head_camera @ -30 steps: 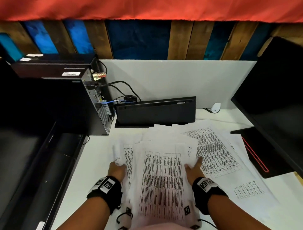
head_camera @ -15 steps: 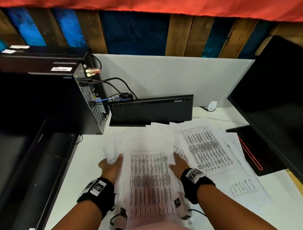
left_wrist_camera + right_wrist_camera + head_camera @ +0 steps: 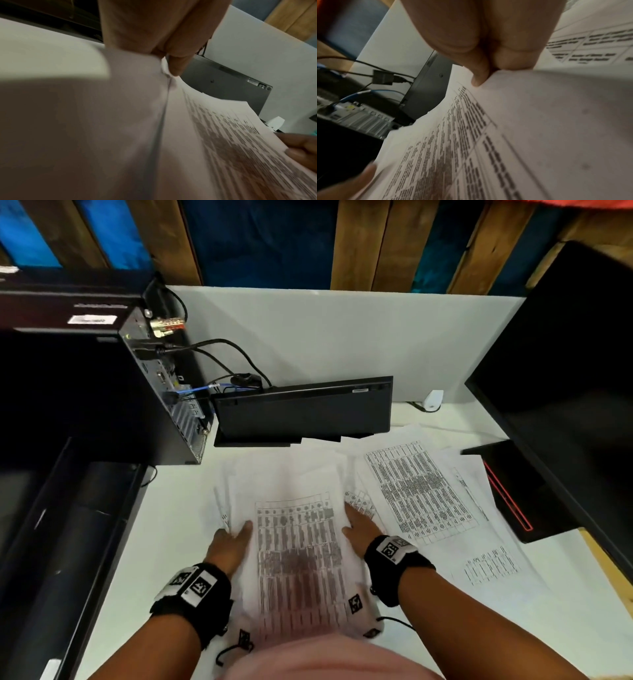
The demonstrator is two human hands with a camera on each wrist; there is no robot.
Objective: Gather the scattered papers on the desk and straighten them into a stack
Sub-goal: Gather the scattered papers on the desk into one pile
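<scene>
Both hands are gripping one bundle of white printed sheets with dark tables (image 3: 296, 546) from opposite sides, w/ the bundle sitting on the white counter (image 3: 164, 529) just in front of the black flat keyboard propped on edge (image 3: 303, 410). Left hand (image 3: 230, 546) is clamping the bundle's left edge; in the left wrist view the thumb is pressing on top of the paper and the other fingers are hidden under it. Right hand (image 3: 359, 530) is doing the same on the right edge, thumb on top in the right wrist view, rest of the fingers tucked behind the sheets. So both sets of fingers are grasping the bundle, not released. The top sheets are blurred and the far edges are looking uneven, not squared.

More loose printed sheets with tables (image 3: 421, 491) are lying flat on the counter to the right of the bundle, overlapping each other, reaching back toward the keyboard's right end and the red-trimmed black monitor base (image 3: 510, 491) further right. Black desktop PC tower w/ cables (image 3: 161, 392) is standing left of the keyboard. Small white plug thing (image 3: 433, 399) is sitting past the keyboard's right end, against the white divider panel (image 3: 342, 337).
</scene>
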